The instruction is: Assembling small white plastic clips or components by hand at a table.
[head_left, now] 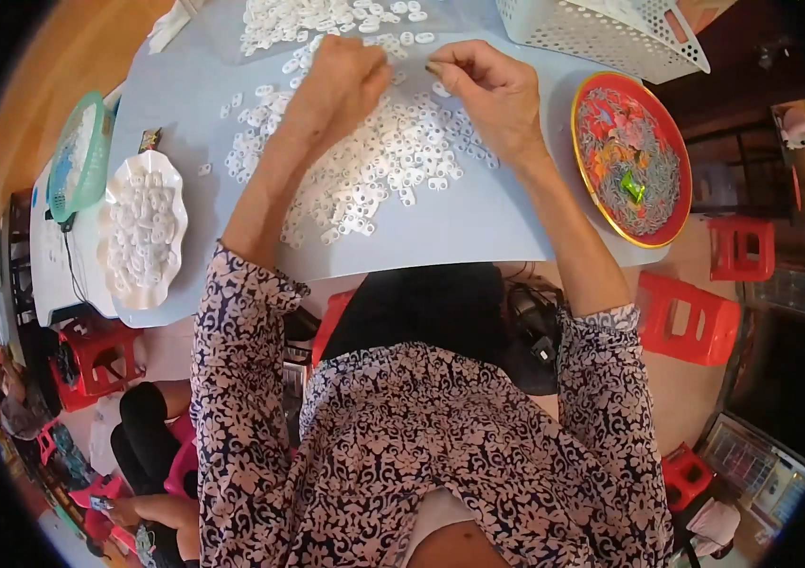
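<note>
Both forearms reach over a pale blue table, and beneath my hands spreads a loose heap of small white oval plastic pieces with two holes (393, 156). My left hand (350, 78) is closed above the heap's far side, its fingers curled together. Whatever it holds, if anything, is hidden. A short gap to the right, my right hand (495, 93) pinches thumb against forefinger. A tiny dark spot shows at those fingertips, too small to name. To its right stands a round red tray with a gold rim (684, 180), holding many thin grey bits and a shiny green wrapper (631, 186).
A scalloped white dish (178, 222) of similar white pieces sits at the left, near a green basket (95, 156). A clear container (222, 38) and a perforated white basket (601, 47) stand at the back. Red stools (691, 320) flank the table; another person sits lower left.
</note>
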Motion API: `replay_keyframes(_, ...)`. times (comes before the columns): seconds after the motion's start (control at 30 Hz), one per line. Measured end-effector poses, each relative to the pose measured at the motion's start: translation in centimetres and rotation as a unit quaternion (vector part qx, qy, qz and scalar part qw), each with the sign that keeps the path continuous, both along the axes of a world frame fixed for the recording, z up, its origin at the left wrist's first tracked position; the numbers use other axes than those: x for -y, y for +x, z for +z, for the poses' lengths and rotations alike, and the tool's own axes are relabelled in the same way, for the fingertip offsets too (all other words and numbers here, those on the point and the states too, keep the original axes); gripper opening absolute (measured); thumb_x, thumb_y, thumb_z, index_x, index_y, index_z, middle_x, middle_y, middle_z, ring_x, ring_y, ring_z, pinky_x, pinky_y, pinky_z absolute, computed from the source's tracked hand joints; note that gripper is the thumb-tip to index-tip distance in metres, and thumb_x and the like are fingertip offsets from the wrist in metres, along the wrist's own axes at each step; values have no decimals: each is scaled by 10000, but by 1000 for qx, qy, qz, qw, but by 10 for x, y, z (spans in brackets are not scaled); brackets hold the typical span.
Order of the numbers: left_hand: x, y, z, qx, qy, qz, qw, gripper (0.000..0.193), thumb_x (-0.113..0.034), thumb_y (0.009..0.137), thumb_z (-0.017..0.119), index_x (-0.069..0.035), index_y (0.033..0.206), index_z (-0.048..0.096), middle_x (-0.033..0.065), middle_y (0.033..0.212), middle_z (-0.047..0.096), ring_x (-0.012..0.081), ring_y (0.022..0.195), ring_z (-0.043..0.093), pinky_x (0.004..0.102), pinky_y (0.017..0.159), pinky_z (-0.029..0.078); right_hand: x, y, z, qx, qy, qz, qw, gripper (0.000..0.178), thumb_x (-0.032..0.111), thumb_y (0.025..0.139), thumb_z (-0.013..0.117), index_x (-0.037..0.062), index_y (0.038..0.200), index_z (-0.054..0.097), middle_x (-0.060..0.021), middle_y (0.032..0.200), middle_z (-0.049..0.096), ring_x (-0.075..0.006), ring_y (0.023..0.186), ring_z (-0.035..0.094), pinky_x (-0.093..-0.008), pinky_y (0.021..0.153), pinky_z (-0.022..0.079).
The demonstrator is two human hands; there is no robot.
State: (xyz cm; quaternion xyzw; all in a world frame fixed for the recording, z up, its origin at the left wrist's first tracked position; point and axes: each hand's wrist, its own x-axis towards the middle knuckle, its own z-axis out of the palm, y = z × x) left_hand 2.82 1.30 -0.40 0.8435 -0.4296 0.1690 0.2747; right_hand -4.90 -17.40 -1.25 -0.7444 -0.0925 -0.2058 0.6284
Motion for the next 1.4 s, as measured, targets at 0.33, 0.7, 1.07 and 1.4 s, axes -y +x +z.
replay_keyframes(0.33,22,-5,-11,-23,38,-5,999,107,-76,755,592,30,768,583,179,811,580,346,880,502,398,807,442,0,1,0,-4,-27,-6,1000,110,50,814,655,11,916,666,-4,779,662,-56,694,578,-212,656,489)
replay_keyframes(0.7,20,-19,-8,-16,32,-14,999,107,-26,782,562,-3,886,568,165,871,567,343,928,497,405,838,439,0,1,0,-8,-37,-7,999,124,50,808,660,2,922,667,-21,787,672,-66,700,593,-217,665,499)
replay_keyframes(1.07,22,-24,3,-209,-156,-42,964,232,-23,809,521,-68,1035,547,92,748,556,246,771,504,355,670,438,1,0,2,-31,-16,-9,999,166,45,816,643,-2,974,663,-37,807,672,-68,696,593,-215,648,497)
replay_keyframes(1.4,25,-31,10,-163,-196,-59,965,211,-37,820,538,-63,1029,557,72,741,559,214,790,522,335,670,446,2,0,3,-65,-11,35,997,129,66,839,644,-14,938,666,-19,770,656,-56,680,568,-202,613,472)
